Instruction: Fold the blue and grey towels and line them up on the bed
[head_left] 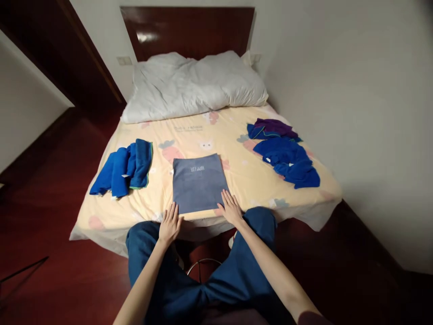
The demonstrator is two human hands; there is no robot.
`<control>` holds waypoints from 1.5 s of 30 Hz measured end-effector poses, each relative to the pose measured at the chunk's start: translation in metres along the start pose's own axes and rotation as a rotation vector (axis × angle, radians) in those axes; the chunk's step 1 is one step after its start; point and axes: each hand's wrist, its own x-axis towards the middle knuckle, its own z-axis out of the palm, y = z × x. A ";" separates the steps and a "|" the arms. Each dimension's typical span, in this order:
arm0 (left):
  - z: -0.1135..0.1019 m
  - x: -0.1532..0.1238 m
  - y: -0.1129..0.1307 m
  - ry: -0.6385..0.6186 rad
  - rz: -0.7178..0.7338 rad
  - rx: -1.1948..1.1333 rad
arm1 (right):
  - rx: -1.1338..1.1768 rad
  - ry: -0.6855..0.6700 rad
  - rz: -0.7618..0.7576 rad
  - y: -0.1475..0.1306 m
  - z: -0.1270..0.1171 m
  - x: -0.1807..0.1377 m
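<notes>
A grey folded cloth (pixel 199 183) with small white lettering lies flat near the front edge of the bed (pixel 237 180). My left hand (pixel 170 223) rests open at the cloth's near left corner, fingers stretched flat. At the near right corner my right hand (pixel 230 208) lies open with its fingertips on the cloth. Neither hand holds anything.
Rolled blue towels (pixel 123 168) lie at the bed's left. A loose pile of blue and purple cloths (pixel 283 152) sits at the right. A white duvet (pixel 192 83) is bunched against the dark headboard (pixel 187 31). My knees in blue trousers (pixel 237 271) touch the bed edge.
</notes>
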 end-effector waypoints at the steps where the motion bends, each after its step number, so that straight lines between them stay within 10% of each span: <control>1: -0.001 -0.009 -0.008 -0.020 -0.006 0.004 | -0.008 0.002 0.014 0.010 -0.001 -0.006; 7: -0.025 0.009 -0.031 0.075 -0.068 0.016 | -0.029 0.109 0.079 0.029 -0.011 0.002; 13: -0.044 0.137 -0.024 0.123 0.052 -0.026 | -0.001 0.154 -0.073 0.001 -0.033 0.113; 20: -0.006 0.279 -0.056 0.074 0.035 -0.145 | -0.046 0.042 -0.055 0.040 0.000 0.260; 26: 0.013 0.322 -0.093 0.108 -0.003 -0.173 | -0.066 0.020 0.001 0.089 0.017 0.307; 31: 0.007 0.285 -0.068 0.138 -0.093 -0.233 | -0.040 0.022 0.063 0.064 0.005 0.272; 36: 0.000 0.161 -0.033 0.037 0.119 -0.178 | -0.013 -0.026 -0.147 0.034 -0.006 0.149; 41: 0.001 0.033 -0.048 -0.067 0.184 -0.092 | 0.045 -0.093 -0.206 0.060 -0.005 0.039; 45: -0.011 -0.006 -0.063 -0.023 0.128 -0.110 | 0.121 -0.028 -0.166 0.075 -0.013 -0.001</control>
